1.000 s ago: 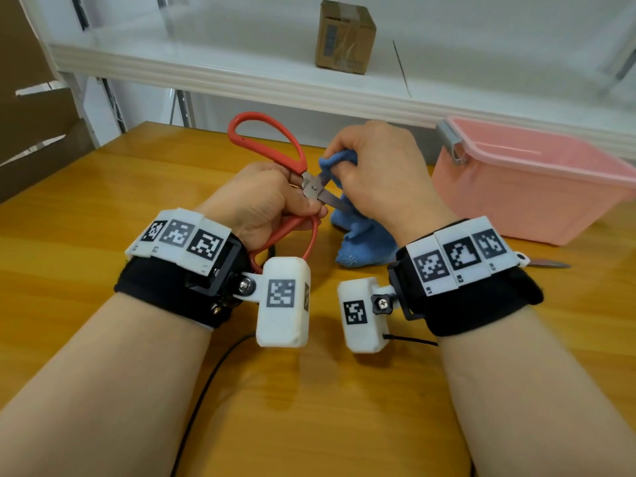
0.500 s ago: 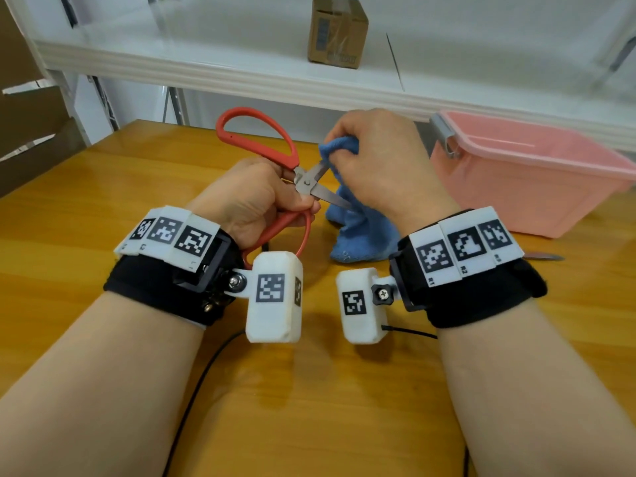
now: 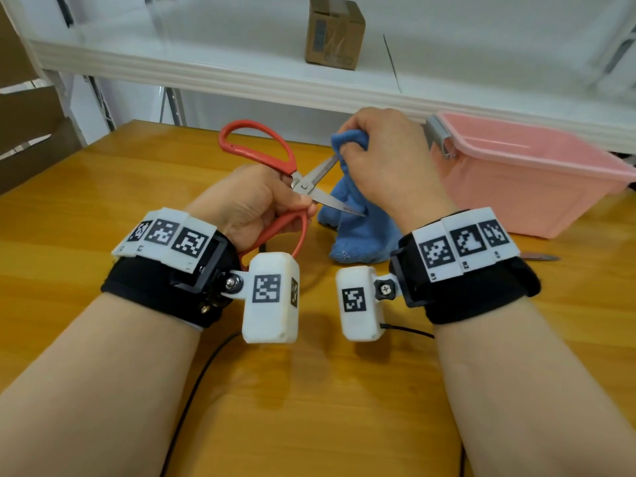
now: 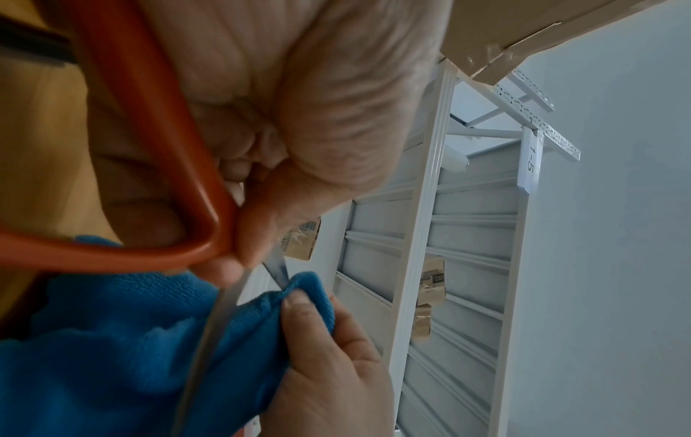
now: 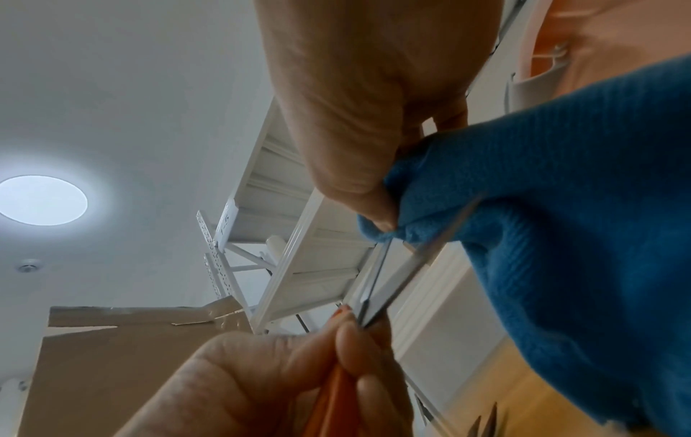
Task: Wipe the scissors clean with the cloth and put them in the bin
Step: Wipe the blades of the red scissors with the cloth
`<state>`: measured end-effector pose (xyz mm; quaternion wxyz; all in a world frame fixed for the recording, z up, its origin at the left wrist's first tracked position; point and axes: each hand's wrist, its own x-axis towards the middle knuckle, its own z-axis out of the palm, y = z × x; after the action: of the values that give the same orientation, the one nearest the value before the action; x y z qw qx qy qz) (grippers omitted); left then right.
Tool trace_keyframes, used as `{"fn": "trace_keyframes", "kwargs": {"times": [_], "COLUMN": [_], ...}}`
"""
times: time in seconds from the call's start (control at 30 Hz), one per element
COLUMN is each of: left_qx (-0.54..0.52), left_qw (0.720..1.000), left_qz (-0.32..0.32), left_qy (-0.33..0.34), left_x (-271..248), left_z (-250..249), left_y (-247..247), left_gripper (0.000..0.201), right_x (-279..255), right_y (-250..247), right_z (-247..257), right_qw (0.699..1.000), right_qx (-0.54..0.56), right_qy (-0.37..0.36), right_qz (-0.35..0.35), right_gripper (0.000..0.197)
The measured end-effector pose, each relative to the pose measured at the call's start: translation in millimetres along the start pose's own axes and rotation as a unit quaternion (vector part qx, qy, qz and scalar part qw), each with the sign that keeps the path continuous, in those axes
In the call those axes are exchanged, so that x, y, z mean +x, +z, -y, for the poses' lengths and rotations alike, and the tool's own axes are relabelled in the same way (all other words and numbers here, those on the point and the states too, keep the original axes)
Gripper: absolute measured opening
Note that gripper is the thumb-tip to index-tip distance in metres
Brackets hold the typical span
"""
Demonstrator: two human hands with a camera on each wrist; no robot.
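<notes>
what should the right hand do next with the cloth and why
Probably slide the cloth along the upper blade toward its tip: the right hand pinches it around that blade while the left hand holds the scissors open, and the lower blade is bare.

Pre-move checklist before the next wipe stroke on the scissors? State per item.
1. Left hand grips the scissors by the red handles: ok.
2. Blades spread so each can be wiped alone: ok.
3. Right hand pinches the blue cloth around the upper blade: ok.
4. Right hand's fingers padded by cloth from the edge: cannot tell.
5. Lower blade tip clear of skin: ok, it lies against hanging cloth.
6. Pink bin open and beside the right hand: ok.
</notes>
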<state>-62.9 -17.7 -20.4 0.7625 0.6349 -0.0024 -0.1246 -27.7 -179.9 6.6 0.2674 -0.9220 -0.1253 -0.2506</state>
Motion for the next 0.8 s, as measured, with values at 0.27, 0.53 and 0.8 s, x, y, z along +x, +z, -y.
{"fn": "trace_keyframes", "kwargs": {"times": [0.27, 0.53, 0.8], "left_qx": [-0.045, -0.046, -0.025], "left_qw": [0.999, 0.999, 0.999], "left_qz": [0.005, -0.012, -0.027], "left_qy": [-0.016, -0.006, 0.001], "left_x": [-2, 1, 3], "left_z": [-3, 1, 0], "left_y": [-5, -3, -4], "left_gripper": [0.031, 0.012, 0.02], "right_x": [5, -9, -9], "right_y": [-31, -11, 3], "right_z": [-11, 31, 22], "right_qw": [0.993, 0.983, 0.995], "right_qx": [0.069, -0.049, -0.022], "right_qy": [0.016, -0.127, -0.062], "right_qz": [-0.097, 0.121, 0.074], "right_gripper": [0.014, 0.015, 0.015]}}
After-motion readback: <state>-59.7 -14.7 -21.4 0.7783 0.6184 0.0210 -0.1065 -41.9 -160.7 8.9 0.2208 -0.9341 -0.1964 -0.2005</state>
